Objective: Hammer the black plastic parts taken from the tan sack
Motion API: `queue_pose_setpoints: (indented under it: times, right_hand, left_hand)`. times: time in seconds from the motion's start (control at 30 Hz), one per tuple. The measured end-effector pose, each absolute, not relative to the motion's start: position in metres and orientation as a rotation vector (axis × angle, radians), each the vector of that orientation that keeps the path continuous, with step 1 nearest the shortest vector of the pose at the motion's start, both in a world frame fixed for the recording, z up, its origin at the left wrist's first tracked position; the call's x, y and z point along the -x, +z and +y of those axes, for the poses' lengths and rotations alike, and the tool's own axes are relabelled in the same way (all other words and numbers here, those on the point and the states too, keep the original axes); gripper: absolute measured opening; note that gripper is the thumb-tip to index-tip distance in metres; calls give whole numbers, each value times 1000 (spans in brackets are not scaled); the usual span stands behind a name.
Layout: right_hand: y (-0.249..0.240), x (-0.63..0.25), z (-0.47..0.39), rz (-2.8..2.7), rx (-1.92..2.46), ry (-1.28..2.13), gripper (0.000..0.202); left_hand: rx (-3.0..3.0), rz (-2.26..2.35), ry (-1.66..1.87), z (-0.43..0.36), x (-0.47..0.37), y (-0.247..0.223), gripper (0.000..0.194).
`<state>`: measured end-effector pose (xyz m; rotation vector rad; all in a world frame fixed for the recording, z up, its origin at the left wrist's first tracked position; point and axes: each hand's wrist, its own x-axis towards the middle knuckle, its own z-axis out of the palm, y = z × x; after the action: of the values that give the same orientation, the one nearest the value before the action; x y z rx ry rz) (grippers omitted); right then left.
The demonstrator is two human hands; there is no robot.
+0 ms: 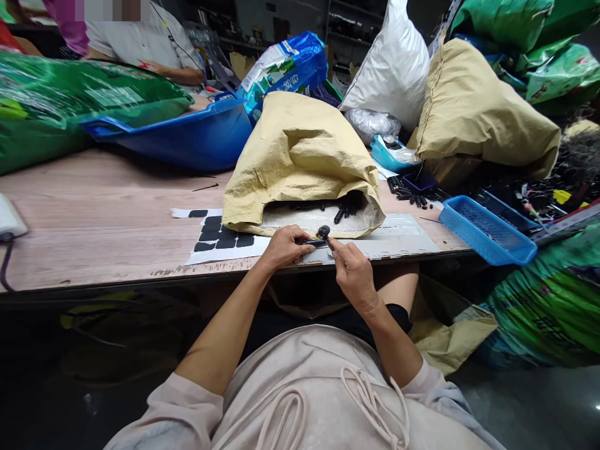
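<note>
At the table's front edge, my left hand (287, 247) pinches a slim black rod-like piece (309, 242). My right hand (354, 274) is closed around a black part with a round knob-like head (323, 232), which meets the rod's right end. The exact kind of both pieces is too small to tell. Just beyond my hands, a tan paper-like sack (300, 150) lies with its mouth toward me, and several black pieces (344, 209) show inside. Left of my left hand is a white sheet (199, 257) bearing black rounded-square stickers (220, 232).
A blue basin (187, 137) and a green bag (70, 100) occupy the left side. Rightward are a blue basket (487, 228), loose black pieces (412, 194), a second tan sack (482, 106) and a white sack (394, 62). Across the table sits another person (154, 37).
</note>
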<state>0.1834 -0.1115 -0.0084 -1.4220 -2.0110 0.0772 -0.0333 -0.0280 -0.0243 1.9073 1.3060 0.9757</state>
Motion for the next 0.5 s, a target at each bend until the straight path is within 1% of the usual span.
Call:
queue_pose_setpoints:
  times: [0.13, 0.27, 0.4, 0.5]
  right_hand:
    - [-10, -186, -109, -2038, 1462, 78, 42]
    - [-3, -202, -101, -1962, 1558, -64, 43]
    - [1, -222, -87, -1922, 1757, -231, 41]
    - [-3, -228, -78, -1912, 1900, -293, 39]
  left_hand:
    - [-1910, 1348, 959, -27, 32, -22, 17]
    - [-1920, 1352, 960, -29, 32, -22, 16]
    - [-1930, 1328, 992, -31, 32, -24, 15]
    - [-1957, 1319, 1003, -30, 33, -24, 13]
